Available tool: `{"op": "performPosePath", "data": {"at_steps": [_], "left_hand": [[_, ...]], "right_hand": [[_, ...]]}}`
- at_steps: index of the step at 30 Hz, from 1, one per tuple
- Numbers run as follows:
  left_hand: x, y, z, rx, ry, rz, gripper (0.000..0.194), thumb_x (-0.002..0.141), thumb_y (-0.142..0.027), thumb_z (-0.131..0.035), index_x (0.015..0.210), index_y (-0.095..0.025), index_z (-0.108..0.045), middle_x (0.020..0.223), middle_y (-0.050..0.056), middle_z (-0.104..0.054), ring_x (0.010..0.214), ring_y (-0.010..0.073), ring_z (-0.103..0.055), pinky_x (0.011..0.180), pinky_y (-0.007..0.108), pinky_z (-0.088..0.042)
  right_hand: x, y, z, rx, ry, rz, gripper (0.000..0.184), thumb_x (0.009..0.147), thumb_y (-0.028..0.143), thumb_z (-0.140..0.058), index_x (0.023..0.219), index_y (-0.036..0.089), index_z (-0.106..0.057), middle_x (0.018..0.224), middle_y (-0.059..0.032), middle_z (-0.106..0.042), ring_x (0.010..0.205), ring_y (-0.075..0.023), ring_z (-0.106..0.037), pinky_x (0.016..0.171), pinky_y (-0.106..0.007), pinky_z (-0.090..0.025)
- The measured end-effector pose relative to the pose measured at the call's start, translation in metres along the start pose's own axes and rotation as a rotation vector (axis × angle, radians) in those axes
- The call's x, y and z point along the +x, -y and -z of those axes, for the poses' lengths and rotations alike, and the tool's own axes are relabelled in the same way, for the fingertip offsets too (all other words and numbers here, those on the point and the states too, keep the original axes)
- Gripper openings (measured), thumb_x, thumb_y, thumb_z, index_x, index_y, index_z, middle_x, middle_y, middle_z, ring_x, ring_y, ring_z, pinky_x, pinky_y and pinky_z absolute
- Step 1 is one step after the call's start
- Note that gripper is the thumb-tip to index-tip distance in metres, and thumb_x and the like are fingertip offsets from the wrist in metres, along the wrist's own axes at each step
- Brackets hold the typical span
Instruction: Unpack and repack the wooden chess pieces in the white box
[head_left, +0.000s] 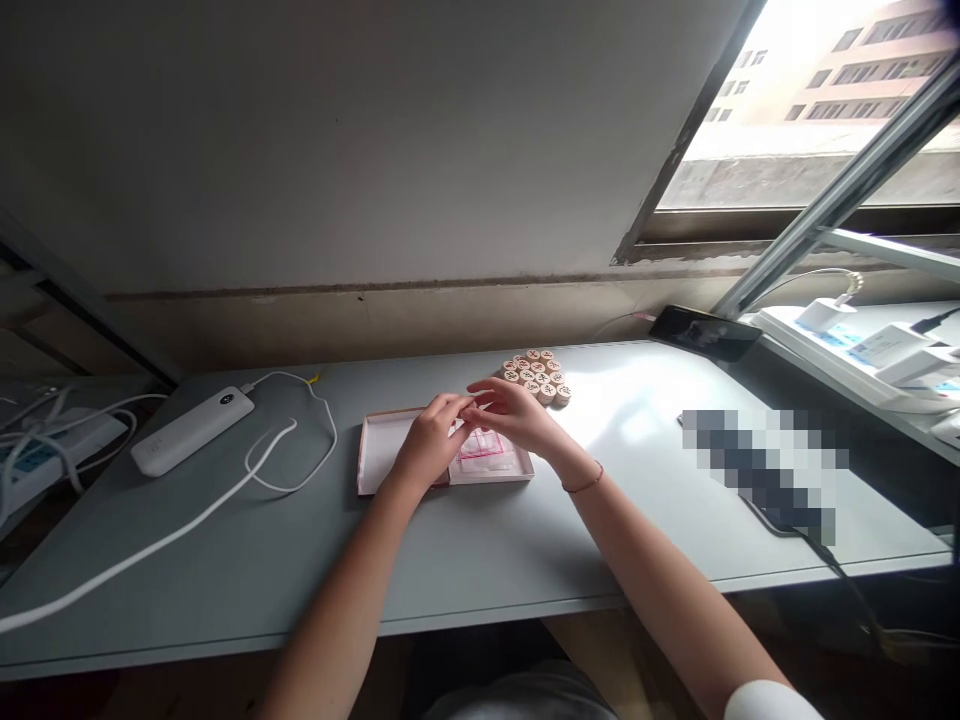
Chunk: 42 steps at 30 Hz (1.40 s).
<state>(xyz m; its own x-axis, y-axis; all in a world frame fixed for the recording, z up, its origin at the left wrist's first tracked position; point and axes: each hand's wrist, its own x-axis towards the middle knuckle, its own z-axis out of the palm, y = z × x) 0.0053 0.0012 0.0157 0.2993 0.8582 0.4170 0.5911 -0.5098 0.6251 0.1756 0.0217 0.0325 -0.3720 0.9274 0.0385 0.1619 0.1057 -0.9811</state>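
Observation:
My left hand and my right hand meet above an open shallow box, fingertips bent together. Whatever they pinch between them is too small or hidden to make out. The box lies unfolded in two halves, its bare white half to the left. In the right half rests a folded clear sheet with pink lines, partly covered by my hands. Just behind my right hand stand several round wooden Chinese chess pieces, packed close together, with red and dark characters on top.
A white power bank with a white cable lies on the grey table at left. At right are a blurred-out object, a dark phone leaning at the back, and power strips with chargers. A wall closes the far side.

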Motion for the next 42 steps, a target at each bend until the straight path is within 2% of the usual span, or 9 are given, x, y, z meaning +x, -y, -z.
{"op": "performPosePath", "data": {"at_steps": [5, 7, 12, 16, 18, 22, 29, 38, 42], "left_hand": [[0.001, 0.010, 0.001, 0.042, -0.098, 0.033, 0.016, 0.082, -0.011, -0.056, 0.094, -0.021, -0.062, 0.100, 0.003, -0.058, 0.077, 0.0116, -0.062, 0.078, 0.026, -0.051], [0.002, 0.014, 0.002, 0.064, -0.094, 0.053, 0.008, 0.082, -0.013, -0.057, 0.084, -0.020, -0.061, 0.096, 0.002, -0.060, 0.077, 0.0117, -0.061, 0.076, 0.026, -0.050], [0.004, 0.017, -0.001, 0.235, 0.035, 0.139, 0.004, 0.081, -0.020, -0.062, 0.077, -0.021, -0.062, 0.087, -0.001, -0.068, 0.088, 0.0179, -0.059, 0.085, 0.032, -0.045], [0.008, 0.016, -0.004, 0.381, 0.097, 0.202, 0.008, 0.081, -0.024, -0.063, 0.074, -0.023, -0.066, 0.101, 0.001, -0.067, 0.099, 0.0224, -0.055, 0.089, 0.036, -0.042], [0.010, 0.017, -0.004, 0.429, 0.093, 0.225, 0.007, 0.080, -0.026, -0.062, 0.083, -0.024, -0.068, 0.111, 0.004, -0.063, 0.105, 0.0245, -0.053, 0.090, 0.036, -0.042], [0.011, 0.020, -0.005, 0.448, 0.144, 0.300, 0.033, 0.082, -0.031, -0.058, 0.115, -0.029, -0.063, 0.123, 0.004, -0.062, 0.116, 0.0272, -0.050, 0.094, 0.040, -0.039], [0.011, 0.019, -0.001, 0.444, 0.225, 0.329, 0.047, 0.079, -0.023, -0.054, 0.125, -0.030, -0.058, 0.126, 0.003, -0.063, 0.120, 0.0275, -0.050, 0.094, 0.041, -0.038], [0.012, 0.020, -0.004, 0.388, 0.211, 0.302, 0.038, 0.085, -0.024, -0.049, 0.119, -0.033, -0.063, 0.120, 0.002, -0.066, 0.116, 0.0253, -0.054, 0.092, 0.038, -0.039], [0.011, 0.018, -0.004, 0.401, 0.193, 0.304, 0.033, 0.086, -0.024, -0.051, 0.116, -0.032, -0.063, 0.116, 0.002, -0.068, 0.112, 0.0240, -0.056, 0.091, 0.038, -0.039]], "right_hand": [[-0.007, -0.012, 0.017, 0.173, -0.260, -0.056, 0.051, 0.067, 0.051, -0.077, 0.101, 0.017, -0.061, 0.094, -0.0070, -0.068, 0.072, -0.0165, -0.067, 0.072, -0.035, -0.058], [-0.009, -0.015, 0.024, 0.202, -0.308, -0.062, 0.048, 0.065, 0.051, -0.078, 0.094, 0.017, -0.063, 0.093, -0.0065, -0.068, 0.072, -0.0163, -0.067, 0.074, -0.036, -0.058], [-0.012, -0.018, 0.028, 0.172, -0.286, -0.061, 0.045, 0.063, 0.047, -0.079, 0.093, 0.016, -0.064, 0.082, -0.0038, -0.067, 0.074, -0.0176, -0.066, 0.077, -0.037, -0.057], [-0.013, -0.018, 0.026, 0.111, -0.207, -0.027, 0.036, 0.069, 0.039, -0.075, 0.095, 0.017, -0.065, 0.082, -0.0037, -0.066, 0.076, -0.0172, -0.065, 0.075, -0.034, -0.055], [-0.014, -0.020, 0.023, 0.044, -0.177, 0.022, 0.028, 0.073, 0.034, -0.071, 0.094, 0.017, -0.065, 0.093, -0.0057, -0.066, 0.077, -0.0159, -0.065, 0.072, -0.030, -0.055], [-0.010, -0.025, 0.005, -0.216, -0.188, 0.179, 0.022, 0.078, 0.021, -0.062, 0.100, 0.019, -0.065, 0.100, -0.0060, -0.063, 0.078, -0.0135, -0.063, 0.070, -0.026, -0.054], [0.008, -0.032, -0.029, -0.658, -0.177, 0.303, 0.010, 0.083, 0.011, -0.059, 0.086, 0.019, -0.064, 0.089, -0.0033, -0.065, 0.071, -0.0129, -0.060, 0.068, -0.024, -0.046], [0.008, -0.039, -0.030, -0.680, -0.135, 0.381, 0.027, 0.084, 0.004, -0.053, 0.097, 0.020, -0.070, 0.108, -0.0060, -0.066, 0.085, -0.0151, -0.064, 0.078, -0.026, -0.048], [0.006, -0.033, -0.023, -0.620, -0.192, 0.360, 0.027, 0.084, 0.009, -0.052, 0.101, 0.020, -0.070, 0.104, -0.0064, -0.066, 0.075, -0.0134, -0.064, 0.074, -0.027, -0.050]]}}
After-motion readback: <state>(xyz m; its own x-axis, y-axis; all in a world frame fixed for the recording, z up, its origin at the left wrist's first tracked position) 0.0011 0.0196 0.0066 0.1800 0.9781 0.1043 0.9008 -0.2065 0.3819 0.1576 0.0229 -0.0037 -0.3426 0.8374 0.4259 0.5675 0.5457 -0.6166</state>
